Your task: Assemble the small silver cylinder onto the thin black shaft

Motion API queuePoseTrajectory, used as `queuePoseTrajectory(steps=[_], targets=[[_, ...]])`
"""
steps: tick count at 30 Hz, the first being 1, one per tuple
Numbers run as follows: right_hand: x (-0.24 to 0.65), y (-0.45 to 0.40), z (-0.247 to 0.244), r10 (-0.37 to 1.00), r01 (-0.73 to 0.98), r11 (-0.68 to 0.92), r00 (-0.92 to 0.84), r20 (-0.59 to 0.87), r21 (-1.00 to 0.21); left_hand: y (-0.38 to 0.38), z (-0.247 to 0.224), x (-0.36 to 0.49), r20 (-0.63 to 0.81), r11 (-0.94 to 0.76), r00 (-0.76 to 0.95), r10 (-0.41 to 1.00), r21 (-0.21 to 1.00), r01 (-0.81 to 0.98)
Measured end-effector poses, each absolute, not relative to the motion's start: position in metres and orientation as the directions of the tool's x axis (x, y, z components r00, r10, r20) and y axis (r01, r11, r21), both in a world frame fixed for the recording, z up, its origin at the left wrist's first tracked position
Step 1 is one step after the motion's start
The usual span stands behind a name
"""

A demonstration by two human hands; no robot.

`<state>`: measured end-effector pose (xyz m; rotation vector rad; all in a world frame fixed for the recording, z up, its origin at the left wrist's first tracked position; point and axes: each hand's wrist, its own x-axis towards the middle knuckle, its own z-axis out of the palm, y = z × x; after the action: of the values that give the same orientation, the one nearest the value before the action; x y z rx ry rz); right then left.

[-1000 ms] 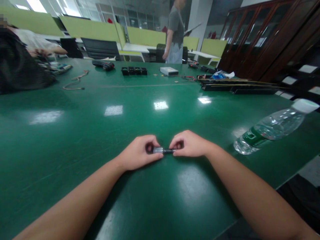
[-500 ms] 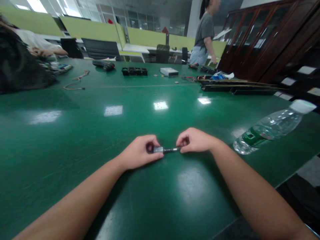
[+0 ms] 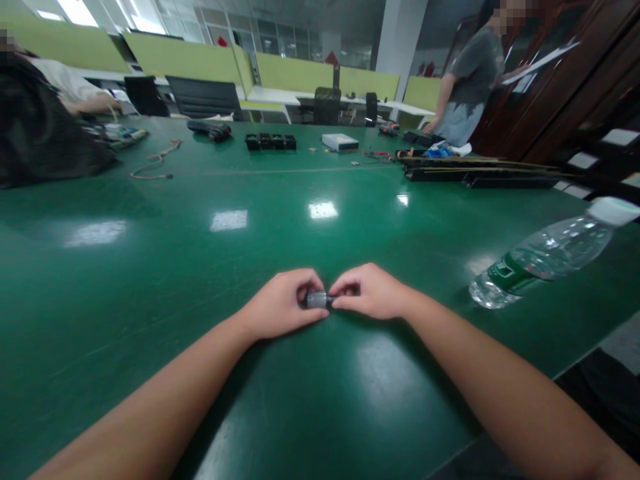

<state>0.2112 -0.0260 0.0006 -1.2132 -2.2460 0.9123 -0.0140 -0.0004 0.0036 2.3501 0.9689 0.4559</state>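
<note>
Hands (image 3: 280, 303) pinching silver-black piece (image 3: 317, 300); bottle (image 3: 565, 247) at right, green label (image 3: 511, 274) illegible.

On the table (image 3: 250, 233), the bottle (image 3: 540, 257) lies right of the hands, the box (image 3: 340, 142) beyond them.

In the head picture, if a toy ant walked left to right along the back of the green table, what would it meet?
Dark cloth bundle, curvy tan cord, lumpy black object, row of black squarish blocks, flat pale grey box, thin red wires, long black strips.
</note>
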Motion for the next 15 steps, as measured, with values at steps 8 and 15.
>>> queuePoseTrajectory(steps=[8, 15], targets=[[0.2118, -0.0256, 0.0017, 0.821, 0.552, 0.454, -0.563, 0.089, -0.699, -0.0007, 0.0061, -0.0161, 0.098, -0.602, 0.717, 0.690, 0.628, 0.494], [0.2106, -0.0269, 0.0033, 0.812, 0.565, 0.498, -0.571, 0.124, -0.658, 0.0003, 0.0036, -0.0162, 0.096, -0.574, 0.698, 0.709, 0.655, 0.492]])
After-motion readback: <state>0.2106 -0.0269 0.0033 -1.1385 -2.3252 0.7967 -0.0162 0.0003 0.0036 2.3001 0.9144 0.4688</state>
